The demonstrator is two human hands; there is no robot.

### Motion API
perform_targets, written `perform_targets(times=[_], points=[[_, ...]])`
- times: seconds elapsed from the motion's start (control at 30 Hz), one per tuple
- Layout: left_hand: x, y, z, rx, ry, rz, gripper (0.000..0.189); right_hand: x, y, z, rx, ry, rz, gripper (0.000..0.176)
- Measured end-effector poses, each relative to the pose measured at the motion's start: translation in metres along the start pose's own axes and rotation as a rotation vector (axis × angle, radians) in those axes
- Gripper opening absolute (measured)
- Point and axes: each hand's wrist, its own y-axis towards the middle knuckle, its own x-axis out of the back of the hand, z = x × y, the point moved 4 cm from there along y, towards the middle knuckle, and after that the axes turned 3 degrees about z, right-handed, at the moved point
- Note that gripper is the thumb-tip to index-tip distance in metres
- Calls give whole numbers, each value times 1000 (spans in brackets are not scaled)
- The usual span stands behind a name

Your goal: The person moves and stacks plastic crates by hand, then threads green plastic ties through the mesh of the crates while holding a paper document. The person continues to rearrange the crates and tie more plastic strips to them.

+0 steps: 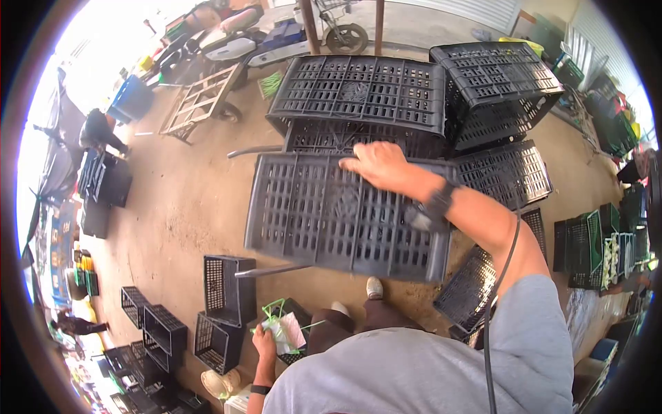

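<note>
Black slotted crate (331, 221); grey shirt (414, 372); tan floor (179, 200).

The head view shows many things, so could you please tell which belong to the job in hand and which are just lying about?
Job in hand:
black slotted plastic crate in the right hand;
green strips and pale sheets in the left hand.

Apparently lying about:
slatted wooden handcart;
blue plastic bin.

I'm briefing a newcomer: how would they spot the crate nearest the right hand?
Look at the stacked black crates beyond the grey shirt. The crate is on the shirt's side of them, its slotted face towards the camera. It alone has the right hand on its upper edge.
</note>
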Motion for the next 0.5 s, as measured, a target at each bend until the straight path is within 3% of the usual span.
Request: perform_targets(times=[0.1,0.13,0.23,0.3,0.33,0.4,0.43,0.47,0.5], points=[[-8,4,65,249,8,32,17,10,-53,34,-60,4,-36,39],[-15,13,102,270,169,44,19,7,-70,39,-66,22,-36,36],[-4,66,130,279,121,59,17,-11,-108,54,-82,22,-79,32],[15,122,129,174,145,-28,21,-27,-127,75,-116,39,104,36],[30,154,100,70,-38,-68,27,-32,-129,85,-153,42,102,36],[33,255,103,-103,-259,-163,24,-37,-119,102,-152,-63,121,39],[51,277,37,-302,30,-345,26,-44,-113,107,-166,-95,117,42],[68,297,-29,-310,-278,-52,24,-47,-107,114,-197,-134,155,46],[77,296,-98,-389,-352,-39,19,-45,-108,116,-202,-146,174,47]])
